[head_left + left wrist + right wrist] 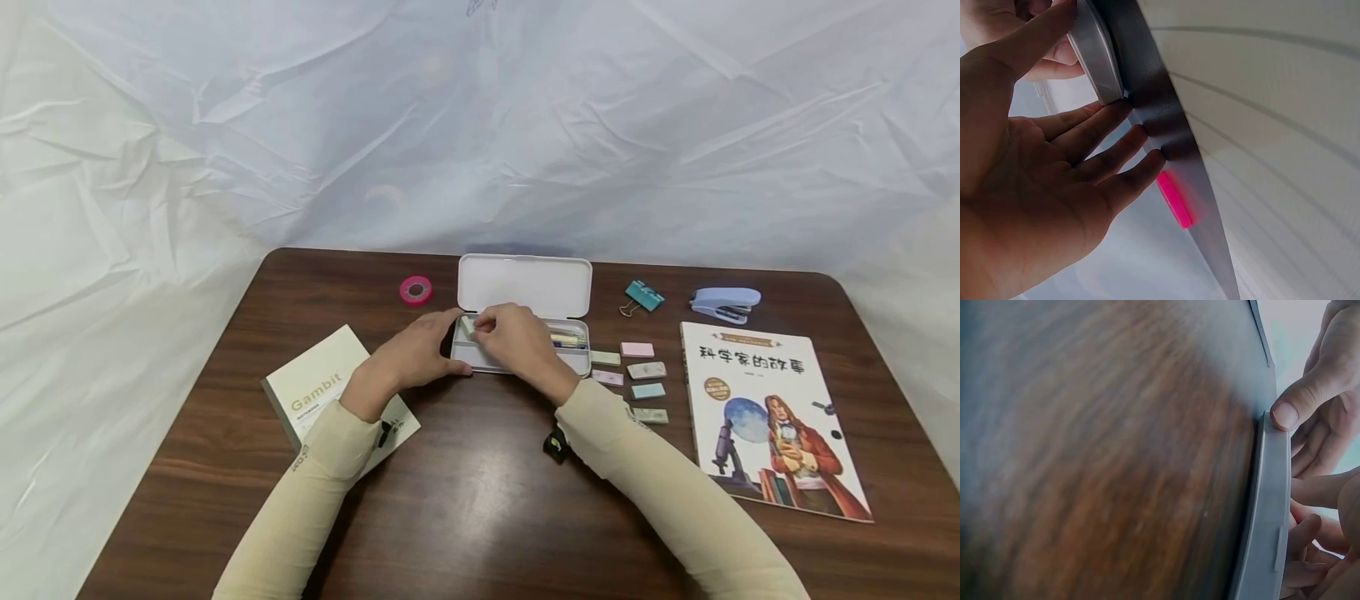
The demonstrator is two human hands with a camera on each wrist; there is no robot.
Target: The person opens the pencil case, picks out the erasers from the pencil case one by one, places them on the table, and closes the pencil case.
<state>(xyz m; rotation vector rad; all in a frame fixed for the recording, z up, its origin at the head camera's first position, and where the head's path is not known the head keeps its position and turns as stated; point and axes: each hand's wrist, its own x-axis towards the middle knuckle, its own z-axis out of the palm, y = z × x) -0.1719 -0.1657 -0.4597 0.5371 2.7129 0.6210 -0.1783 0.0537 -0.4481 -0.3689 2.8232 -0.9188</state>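
An open pencil case (491, 363) of pale metal lies near the back of the table, lid (525, 285) raised. My left hand (416, 354) grips its left end, thumb at the front corner and fingertips at the back corner; the left wrist view shows the fingers (1094, 150) fairly straight. Reaching over the tray, my right hand (517, 337) has curled fingers and pinches a small pale green eraser (467, 326) in the left part of the case. Pens (568, 340) lie in the back compartment, partly hidden by the right hand.
Several erasers (637, 350) lie right of the case. Beyond them are a teal binder clip (645, 294), a blue stapler (725, 303) and a picture book (772, 417). A pink tape roll (416, 290) sits back left. A notebook (311, 383) lies under the left forearm; a small black object (555, 445) is near the right sleeve.
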